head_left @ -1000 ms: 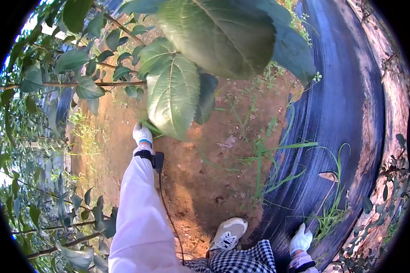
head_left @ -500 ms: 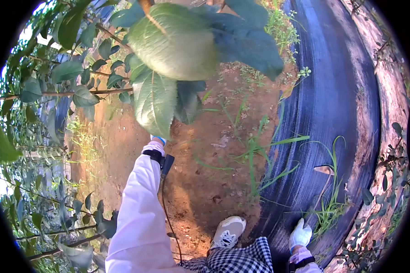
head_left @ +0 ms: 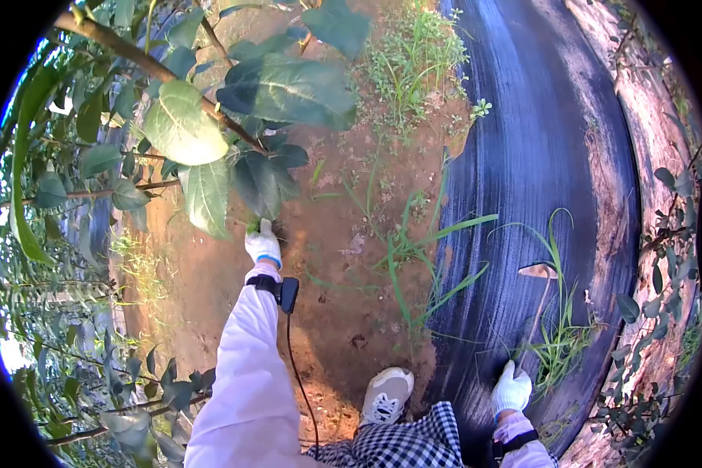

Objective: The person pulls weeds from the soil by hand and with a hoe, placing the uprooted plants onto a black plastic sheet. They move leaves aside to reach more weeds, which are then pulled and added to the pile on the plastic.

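My left hand, in a white glove with a blue cuff, reaches out over the bare soil below the hanging leaves. Its fingers are closed, and a small bit of green plant shows at the fingertips. At the lower right, my gloved right hand is closed over the black plastic sheet. A thin handle runs up from it to a flat, pale blade, apparently a small hoe. A clump of long grass stands right beside this hand and the handle.
A leafy branch hangs close across the upper left. Grass blades grow along the sheet's near edge, and low weeds farther off. My shoe is on the soil. More foliage lines the right side.
The near branch and leaves have shifted left and up in view, uncovering my left hand, which leaves mostly hid before. The right hand and hoe look nearly the same, slightly higher in view.
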Motion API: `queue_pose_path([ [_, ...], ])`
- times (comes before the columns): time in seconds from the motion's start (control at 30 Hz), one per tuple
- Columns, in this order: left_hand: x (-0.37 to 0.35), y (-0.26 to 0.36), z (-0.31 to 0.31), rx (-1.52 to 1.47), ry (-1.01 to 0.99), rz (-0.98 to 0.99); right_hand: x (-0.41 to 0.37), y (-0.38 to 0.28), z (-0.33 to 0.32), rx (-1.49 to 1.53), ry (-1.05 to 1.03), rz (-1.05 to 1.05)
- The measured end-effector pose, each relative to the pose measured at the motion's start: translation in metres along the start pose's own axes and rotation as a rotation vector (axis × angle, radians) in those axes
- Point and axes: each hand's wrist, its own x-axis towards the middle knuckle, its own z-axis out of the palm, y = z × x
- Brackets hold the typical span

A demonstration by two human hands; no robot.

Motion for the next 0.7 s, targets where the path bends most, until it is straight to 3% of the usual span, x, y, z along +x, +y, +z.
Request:
queue_pose_path([
  [0.03, 0.011, -0.022, 0.001, -0.093, -0.038, 0.016, 0.001, 0.002, 0.001, -0.018, 0.005, -0.016],
  [0.13, 0.010, -0.010, 0.020, -0.281, -0.218, 0.315, -0.008, -0.014, -0.009, -0.015, 0.014, -0.033],
  [0.17, 0.004, 0.000, 0.024, -0.034, -0.283, 0.361, -0.008, -0.012, -0.008, -0.016, 0.010, -0.024],
  [0.2, -0.014, 0.049, 0.017, 0.228, -0.443, 0.276, -0.006, -0.008, -0.006, -0.017, 0.008, -0.016],
  [0.23, -0.012, 0.046, 0.031, 0.432, -0.414, 0.544, -0.004, -0.006, -0.004, -0.017, 0.005, -0.009],
  [0.27, -0.024, 0.091, 0.032, 0.542, -0.632, 0.400, -0.003, -0.005, -0.002, -0.013, 0.014, -0.018],
  [0.33, -0.022, 0.088, 0.052, 0.573, -0.631, 0.594, -0.002, -0.002, 0.000, -0.015, 0.035, -0.034],
  [0.43, -0.004, 0.051, 0.067, -0.003, -0.658, 0.292, -0.004, -0.003, 0.000, -0.065, 0.063, -0.030],
  [0.47, 0.005, 0.023, 0.066, -0.118, -0.462, 0.431, -0.002, -0.004, 0.001, -0.048, 0.050, -0.028],
  [0.53, -0.008, 0.031, 0.012, -0.133, -0.416, 0.232, -0.002, -0.002, 0.000, -0.020, 0.017, -0.023],
  [0.63, -0.022, -0.023, -0.030, 0.280, -0.553, 0.280, 0.000, 0.003, 0.004, -0.032, 0.067, -0.051],
  [0.67, -0.039, -0.012, -0.035, 0.422, -0.607, 0.306, -0.002, 0.001, 0.003, -0.025, 0.070, -0.049],
  [0.7, -0.065, 0.032, -0.040, 0.518, -0.535, 0.390, -0.005, -0.005, 0.000, -0.023, 0.072, -0.048],
])
